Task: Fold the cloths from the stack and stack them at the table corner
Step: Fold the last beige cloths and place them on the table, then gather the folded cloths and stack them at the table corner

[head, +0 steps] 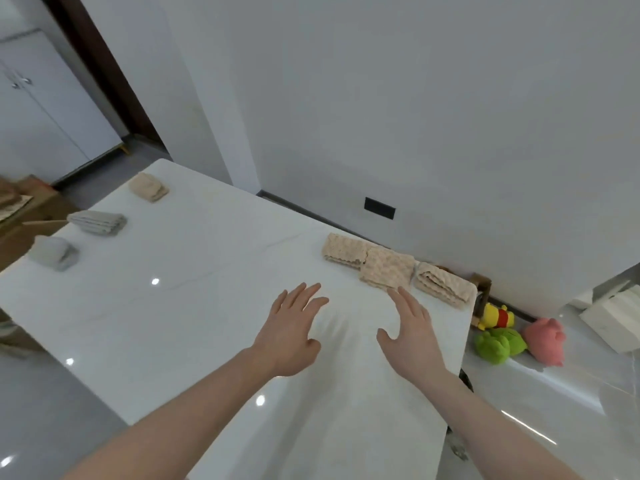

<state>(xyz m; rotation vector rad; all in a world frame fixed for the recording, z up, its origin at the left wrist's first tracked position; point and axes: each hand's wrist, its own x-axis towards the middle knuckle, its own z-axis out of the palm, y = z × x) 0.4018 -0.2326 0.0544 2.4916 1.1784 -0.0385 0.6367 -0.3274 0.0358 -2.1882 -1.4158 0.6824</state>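
Your left hand (289, 332) and right hand (412, 332) hover flat-fingered, holding nothing, over the table (194, 306); three folded beige cloths (386, 268) line its corner (others wait far left).

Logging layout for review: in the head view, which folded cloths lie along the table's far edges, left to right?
Grey cloth → striped grey cloth → beige cloth → three textured beige cloths.

White marble table (194, 306), faint grey veins. Three beige bumpy-textured folded cloths (388, 268) at my right edge; far corner: one beige (149, 187), two grey (98, 222). Yellow-red, green, pink plush toys (498, 341).
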